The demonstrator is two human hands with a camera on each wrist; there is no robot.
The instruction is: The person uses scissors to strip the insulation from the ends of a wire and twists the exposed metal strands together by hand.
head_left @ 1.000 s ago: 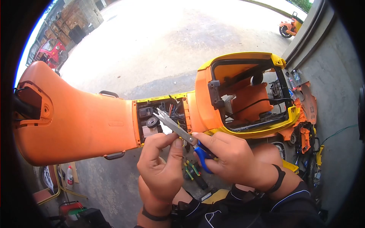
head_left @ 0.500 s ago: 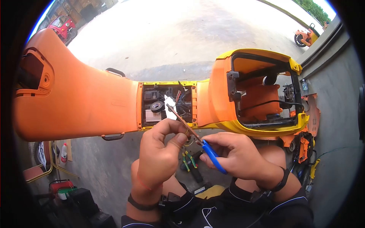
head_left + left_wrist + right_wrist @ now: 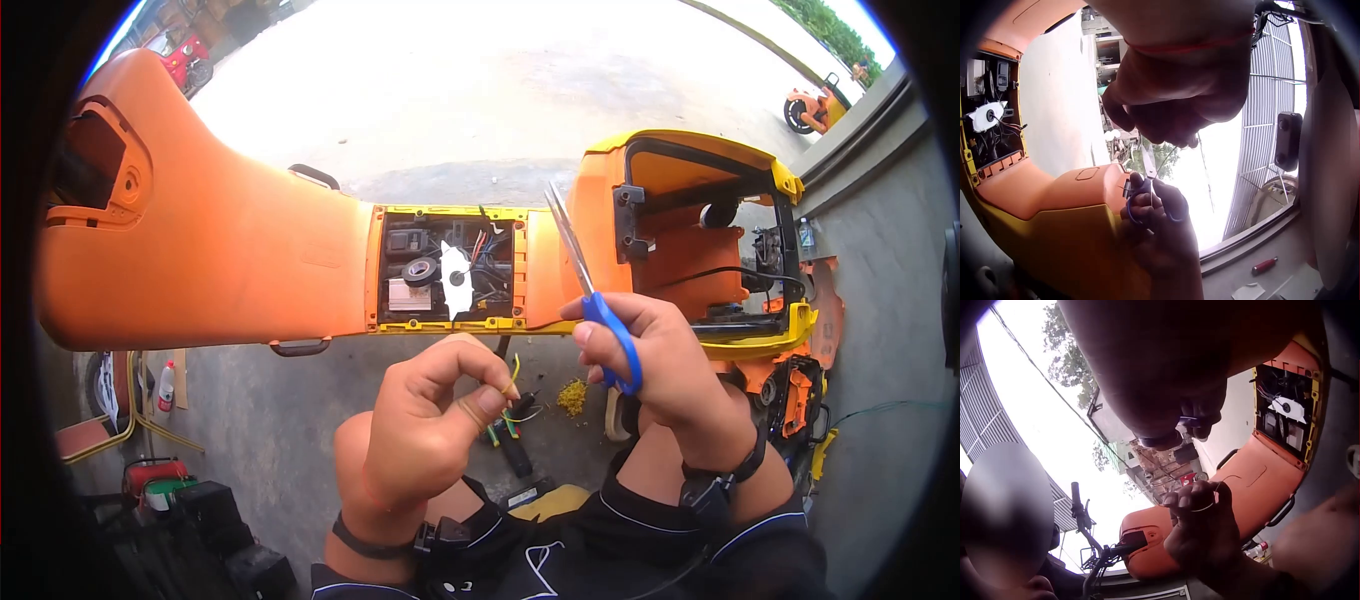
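Note:
My left hand [image 3: 430, 410] pinches a thin yellow wire [image 3: 517, 366] between thumb and curled fingers, and a short end sticks up above the fingertips. To its right, my right hand [image 3: 665, 355] holds scissors [image 3: 612, 330] by their blue handles. The blades point up and away, apart from the wire and close together. In the left wrist view the scissors [image 3: 1149, 164] also show, with fingers through the handle loops. Beyond the hands, an orange scooter body [image 3: 250, 260] has an uncovered compartment. In it lie a roll of black tape [image 3: 419, 270] and a jagged white piece [image 3: 457, 282].
Pliers [image 3: 512, 425] with green and yellow handles lie on the floor below the left hand. A small heap of yellow bits [image 3: 572, 397] is nearby. Loose orange panels [image 3: 800, 375] lie at the right. A bottle [image 3: 166, 387] and dark boxes [image 3: 215, 520] stand at the left.
The scissors have moved from beside my left fingertips to the right, and their blades have swung upward. My left hand keeps its pinch. The head view has shifted slightly.

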